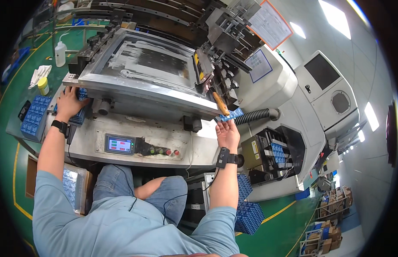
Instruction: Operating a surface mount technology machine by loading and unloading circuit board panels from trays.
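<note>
My right hand [228, 136] is palm up beyond the right front corner of the printing machine. Its fingertips pinch the near edge of a blue patterned sheet [235, 114]. Just above that sheet, a wooden-handled tool [221, 104] leans over the corner of the metal-framed printing screen [134, 85]. Dark and whitish ink streaks cover the screen's mesh. On the left, my left hand [69, 104] rests with fingers spread on a stack of blue patterned sheets [80, 115], partly under the frame's corner. The hand covers much of that stack.
More blue sheets [35, 116] are stacked at far left, near a yellow-lidded jar [43, 86], a white cloth [40, 76] and a squeeze bottle [60, 53]. A control panel [119, 144] faces me. At right, a ribbed hose [252, 116] meets a white machine [284, 98] with sheets inside.
</note>
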A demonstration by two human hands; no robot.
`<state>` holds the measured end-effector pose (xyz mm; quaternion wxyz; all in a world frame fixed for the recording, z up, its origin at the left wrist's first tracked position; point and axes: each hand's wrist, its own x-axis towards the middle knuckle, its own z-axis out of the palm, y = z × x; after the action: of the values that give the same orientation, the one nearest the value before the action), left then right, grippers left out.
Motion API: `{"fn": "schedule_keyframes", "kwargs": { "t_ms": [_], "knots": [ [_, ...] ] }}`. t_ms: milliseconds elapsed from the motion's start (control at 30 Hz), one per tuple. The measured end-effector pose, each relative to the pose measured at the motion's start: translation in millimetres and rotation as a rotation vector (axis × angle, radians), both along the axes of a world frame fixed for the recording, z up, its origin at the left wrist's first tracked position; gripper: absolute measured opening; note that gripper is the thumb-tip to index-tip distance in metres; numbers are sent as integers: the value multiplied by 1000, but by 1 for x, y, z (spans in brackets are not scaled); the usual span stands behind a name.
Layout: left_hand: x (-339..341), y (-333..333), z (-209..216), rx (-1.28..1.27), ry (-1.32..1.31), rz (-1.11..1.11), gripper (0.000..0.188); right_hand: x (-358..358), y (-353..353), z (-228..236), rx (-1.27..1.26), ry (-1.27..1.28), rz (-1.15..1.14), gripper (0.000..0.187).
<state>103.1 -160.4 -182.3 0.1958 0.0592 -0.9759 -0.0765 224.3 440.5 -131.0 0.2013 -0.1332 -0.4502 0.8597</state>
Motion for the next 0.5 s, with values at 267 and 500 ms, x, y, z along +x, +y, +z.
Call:
{"fn": "schedule_keyframes", "kwargs": {
  "t_ms": [267, 500],
  "knots": [
    [2, 0, 7, 6, -44, 14, 85, -19, 7, -6, -42, -33, 36, 20],
    [13, -1, 15, -15, -53, 54, 85, 25, 34, -5, 38, -31, -125, 13]
  ]
}}
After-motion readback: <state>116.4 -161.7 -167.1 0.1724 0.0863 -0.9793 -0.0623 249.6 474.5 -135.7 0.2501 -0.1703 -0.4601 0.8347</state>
